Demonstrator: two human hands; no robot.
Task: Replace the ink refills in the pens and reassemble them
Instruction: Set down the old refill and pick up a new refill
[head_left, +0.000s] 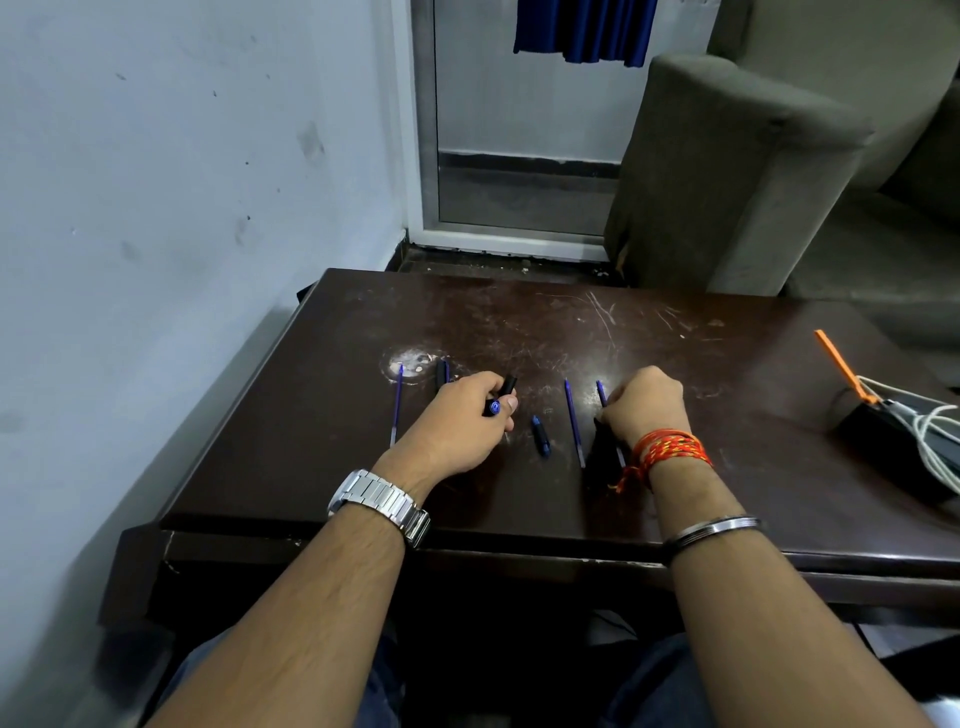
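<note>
nearest on the worktop (519, 499), the left hand (457, 421) and right hand (644, 410) sit either side of a small blue pen piece (540, 436), the marker for everything here. left of that piece, the left hand's grip is clamped round a black pen barrel (506, 388). its blue-ringed end faces back toward the person and its black end pokes out past the knuckles, away and slightly right. right of the piece, the right hand's grip is curled together onto a blue refill (601, 391), whose tip shows just beyond the fingers. a dark pen body (602, 447) lies under that wrist; whether the fingers touch it too i cannot tell. between the piece and the right hand lies a loose refill (574, 421), untouched, its long axis running near to far, roughly parallel with the held one.

the held barrel and the held refill both point away from the person, side by side rather than in line. i judge the refill must swing across to meet the barrel's blue-ringed end. the right hand is nearer to both refills.

further left of the piece, beyond the left hand, lie another black barrel (441, 371) and a third refill (397, 405). far right of it lies an orange-handled tool (836, 364).
</note>
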